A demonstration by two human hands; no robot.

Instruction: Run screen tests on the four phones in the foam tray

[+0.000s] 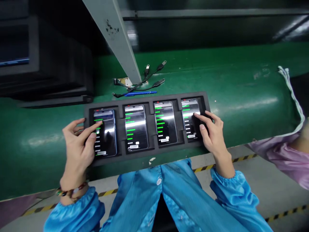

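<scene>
A black foam tray (150,129) on the green bench holds several phones, screens lit with green and white text lines. My left hand (80,145) is at the tray's left end, its index finger over the screen of the leftmost phone (106,138) and its other fingers by the tray edge. My right hand (213,132) is at the right end, index finger at the screen of the rightmost phone (190,119). Both hands have their fingers apart and hold nothing. Between them lie two middle phones, one left (136,129) and one right (166,124).
Black cables (145,80) and a blue pen (140,93) lie behind the tray, beside a grey metal post (120,38). Stacked dark trays (55,61) stand at the back left. A white cord (293,93) and a person's pink sleeve (280,154) are at the right.
</scene>
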